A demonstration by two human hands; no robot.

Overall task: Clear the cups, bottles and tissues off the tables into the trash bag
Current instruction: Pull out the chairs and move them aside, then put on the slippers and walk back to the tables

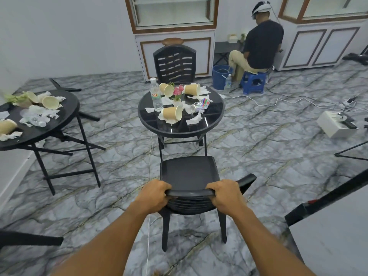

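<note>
Your left hand [154, 194] and right hand [224, 196] curl their fingers around the black chair's backrest [189, 193], lower centre; the littered round table [211, 124] stands beyond.

The chair [189, 176] under my hands is matte black all over, and so is the slatted one [174, 63] across the room. Both round benches are glossy black, the middle one [211, 124] and the one to the left [65, 116]. The paper cups [172, 114] on them are tan outside and pale cream inside, lying among white tissues [194, 119]. A clear bottle [156, 96] carries an orange and green label. The little flowers [178, 90] are pink. A crushed can [200, 105] shows red, blue and green. The floor [258, 156] is grey marble-patterned with dark and yellowish veins. Beyond sit a blue bucket [219, 77] and a blue stool [253, 81].
</note>
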